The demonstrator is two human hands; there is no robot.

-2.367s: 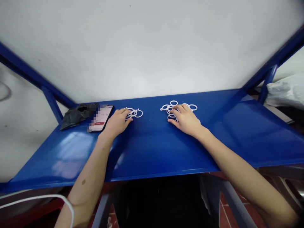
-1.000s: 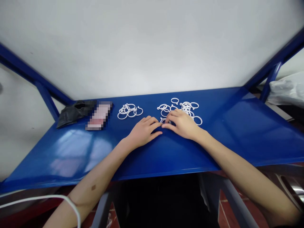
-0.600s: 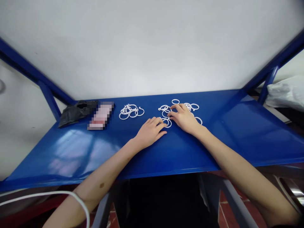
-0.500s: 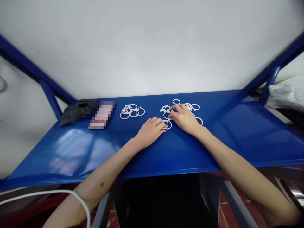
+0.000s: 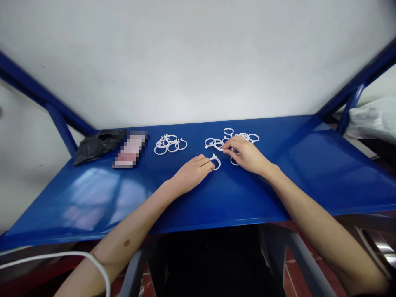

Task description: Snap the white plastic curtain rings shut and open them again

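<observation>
Several thin white curtain rings with small knobs lie on the blue table (image 5: 192, 198). My left hand (image 5: 194, 170) rests palm down with its fingers closed on a white curtain ring (image 5: 219, 164), whose far side and knobs stick out past the fingertips. My right hand (image 5: 244, 153) is over the right-hand cluster, thumb and fingers pinched at the edge of another curtain ring (image 5: 218, 144). More rings (image 5: 253, 138) lie behind and partly under that hand. A separate ring pile (image 5: 169, 144) lies to the left of both hands.
A pixelated flat pink-and-white item (image 5: 131, 150) and a crumpled black plastic bag (image 5: 95, 148) lie at the table's left. Blue frame bars rise at both sides before a white wall (image 5: 198, 62). A clear plastic bag (image 5: 374, 119) sits at the far right; a white cable (image 5: 77, 253) crosses my left forearm.
My right hand has drawn back slightly right, away from my left hand. Rings in the right cluster have shifted, some leftward. My left hand keeps its hold.
</observation>
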